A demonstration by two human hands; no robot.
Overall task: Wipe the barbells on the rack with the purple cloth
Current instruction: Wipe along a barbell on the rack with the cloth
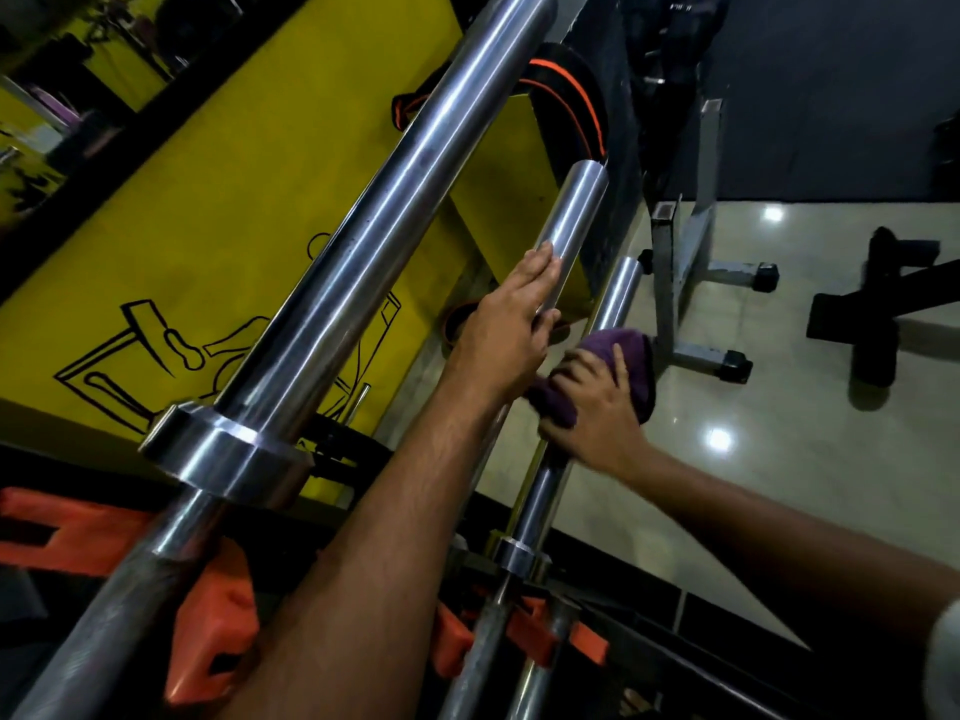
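Against the yellow wall (218, 200) with its black line drawing, three steel bars slant up and away from the rack (218, 610), whose orange brackets show low in the near left. Nearest and thickest is the big bar (363, 236), its wide collar sitting just above the brackets. Right of it runs the middle bar (571, 220), and the left hand (511, 324) lies along its sleeve with the fingers straight and flat against the metal, thumb tucked toward the underside. Farther right is the thin bar (615, 293), its sleeve end poking up past the hands. The right hand (592, 402) is wrapped around that thin bar with the purple cloth (631, 366) bunched under the palm and fingers, so the cloth sits between hand and steel, just below the sleeve's far end. Both hands are close together, nearly touching. On the shiny tiled floor (779, 418) to the right stand a grey metal stand (691, 283) and a black bench base (883, 324), well apart from the bars.
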